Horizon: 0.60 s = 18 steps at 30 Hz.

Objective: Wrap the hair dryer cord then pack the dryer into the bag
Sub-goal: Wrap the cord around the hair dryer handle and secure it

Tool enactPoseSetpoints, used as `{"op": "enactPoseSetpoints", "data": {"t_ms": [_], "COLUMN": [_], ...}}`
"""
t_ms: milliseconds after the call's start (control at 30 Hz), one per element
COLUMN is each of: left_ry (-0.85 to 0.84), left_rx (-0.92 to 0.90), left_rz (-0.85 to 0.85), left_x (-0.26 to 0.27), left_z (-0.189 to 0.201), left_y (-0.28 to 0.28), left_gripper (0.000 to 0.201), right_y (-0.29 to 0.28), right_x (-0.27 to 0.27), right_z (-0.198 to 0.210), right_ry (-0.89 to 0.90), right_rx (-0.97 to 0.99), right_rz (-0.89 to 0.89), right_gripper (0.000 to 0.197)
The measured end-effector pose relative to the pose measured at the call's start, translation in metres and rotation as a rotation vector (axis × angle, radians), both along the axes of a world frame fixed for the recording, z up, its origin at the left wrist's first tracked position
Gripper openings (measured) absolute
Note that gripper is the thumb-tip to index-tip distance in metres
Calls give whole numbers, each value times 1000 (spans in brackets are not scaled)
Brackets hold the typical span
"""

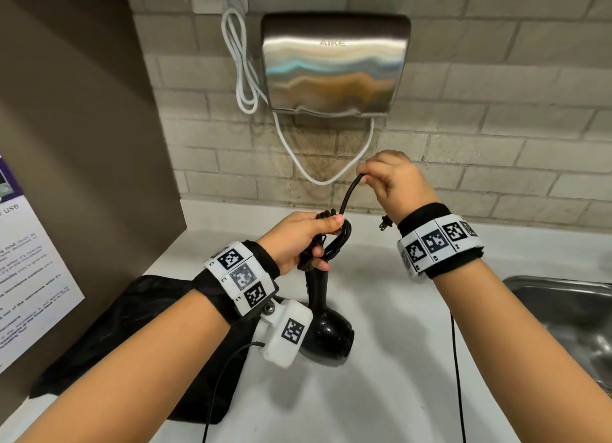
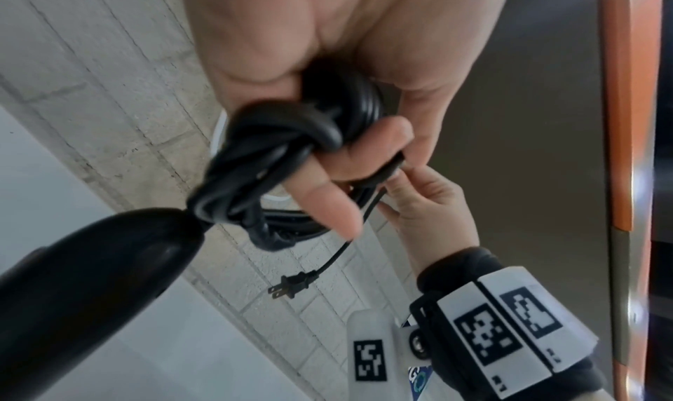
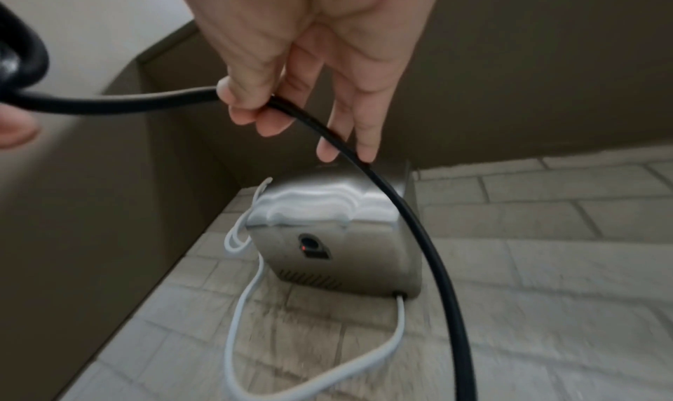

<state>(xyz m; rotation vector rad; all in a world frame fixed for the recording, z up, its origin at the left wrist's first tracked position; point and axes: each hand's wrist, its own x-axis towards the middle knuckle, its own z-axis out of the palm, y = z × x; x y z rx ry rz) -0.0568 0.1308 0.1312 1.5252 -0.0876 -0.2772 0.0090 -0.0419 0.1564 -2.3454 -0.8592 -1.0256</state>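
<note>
A black hair dryer (image 1: 326, 333) hangs nose-down just above the white counter, its handle (image 2: 91, 266) topped by coils of black cord (image 1: 334, 240). My left hand (image 1: 298, 240) grips the coiled cord (image 2: 277, 145) at the handle's end. Up and to the right, my right hand (image 1: 390, 177) pinches the free length of cord (image 3: 400, 203) between thumb and forefinger. The plug (image 1: 385, 224) dangles below that wrist, also seen as the plug (image 2: 291, 285) in the left wrist view. A black bag (image 1: 139, 336) lies flat on the counter at the left, partly under my left forearm.
A steel hand dryer (image 1: 334, 64) with a white cable (image 1: 245, 71) hangs on the tiled wall behind. A steel sink (image 1: 563, 316) sits at the right. A brown panel (image 1: 82, 127) with a printed notice (image 1: 26, 263) bounds the left side.
</note>
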Motion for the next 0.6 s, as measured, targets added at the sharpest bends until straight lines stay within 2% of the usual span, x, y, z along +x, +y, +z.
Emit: {"op": "enactPoseSetpoints", "data": {"t_ms": [167, 267, 400, 533, 600], "left_ry": [-30, -60, -77, -79, -94], "left_rx": [18, -5, -51, -74, -81], "left_rz": [8, 84, 193, 290, 304], "left_x": [-4, -5, -4, 1, 3], "left_z": [-1, -4, -4, -6, -7], "left_y": [1, 4, 5, 7, 9], "left_gripper": [24, 17, 16, 27, 26], "right_y": [0, 1, -1, -10, -17], "right_x": [-10, -18, -16, 1, 7], "right_z": [8, 12, 12, -11, -27], "right_ry": [-37, -51, 128, 337, 450], "right_rx": [1, -54, 20, 237, 348], "right_rz": [-30, -148, -174, -80, -62], "right_gripper": [20, 34, 23, 15, 12]}}
